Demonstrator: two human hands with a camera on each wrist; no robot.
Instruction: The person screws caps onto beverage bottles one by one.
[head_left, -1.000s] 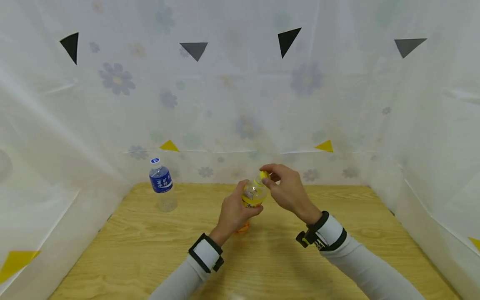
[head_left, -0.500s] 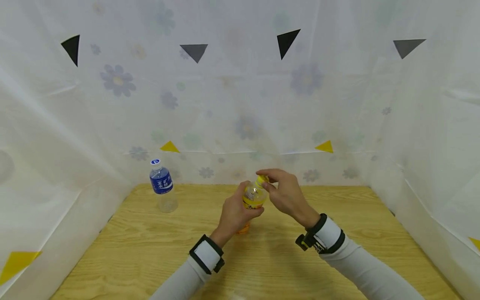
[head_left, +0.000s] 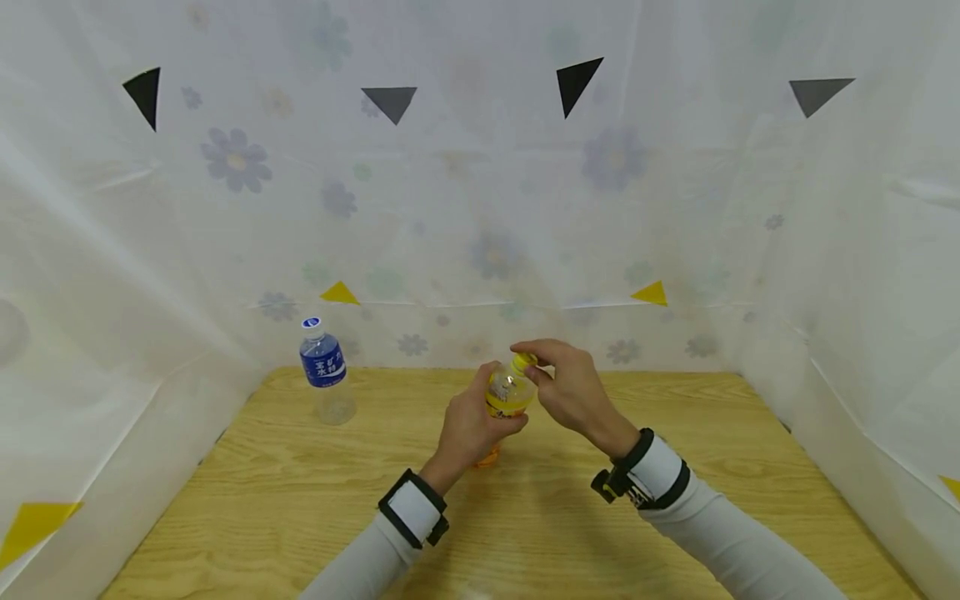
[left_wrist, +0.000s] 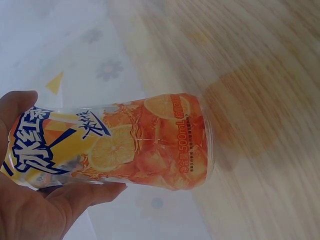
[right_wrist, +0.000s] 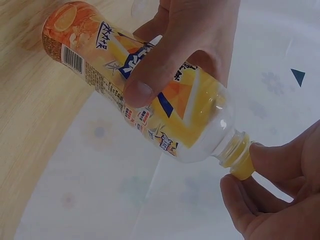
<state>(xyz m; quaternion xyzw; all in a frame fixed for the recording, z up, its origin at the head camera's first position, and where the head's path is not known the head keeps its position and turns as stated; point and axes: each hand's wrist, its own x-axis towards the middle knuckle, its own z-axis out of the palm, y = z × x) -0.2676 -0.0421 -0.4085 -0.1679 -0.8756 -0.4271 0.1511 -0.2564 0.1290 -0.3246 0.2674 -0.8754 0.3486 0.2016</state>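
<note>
Over the wooden table (head_left: pixel 240 500), I log one orange-and-yellow bottle (left_wrist: pixel 135 142), encircled by the curled left hand (head_left: pixel 468 421). Right hand (head_left: pixel 573 387): angled in from the right, thumb and fingers pinching the yellow cap (right_wrist: pixel 242 167) at the bottle's mouth.

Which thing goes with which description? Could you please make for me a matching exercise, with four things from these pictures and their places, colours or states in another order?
Column 1
1. left hand
2. right hand
3. water bottle
4. cap

Column 2
A. pinching the cap
B. yellow in colour
C. gripping the tea bottle by its body
D. standing on the table, touched by no hand

Right pairs: 1-C, 2-A, 3-D, 4-B
</note>
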